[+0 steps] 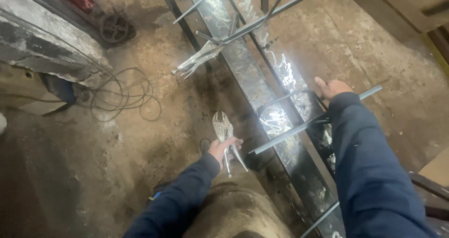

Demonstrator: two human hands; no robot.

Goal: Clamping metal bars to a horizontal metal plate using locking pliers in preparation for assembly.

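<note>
Head view: the left hand is closed around silver steel locking pliers beside the long dark steel beam. The right hand grips a thin grey steel rod lying across it. Unclamped, that rod could easily slip askew.

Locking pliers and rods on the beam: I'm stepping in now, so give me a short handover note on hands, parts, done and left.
Left hand grips loose locking pliers over the dirt floor, beside the steel beam.
Right hand rests on a grey rod laid across the beam.
Done: a second pair of pliers already clamps the farther rod at the beam.
Left: the near rod carries no clamp yet. A third rod lies nearer, also unclamped.
</note>
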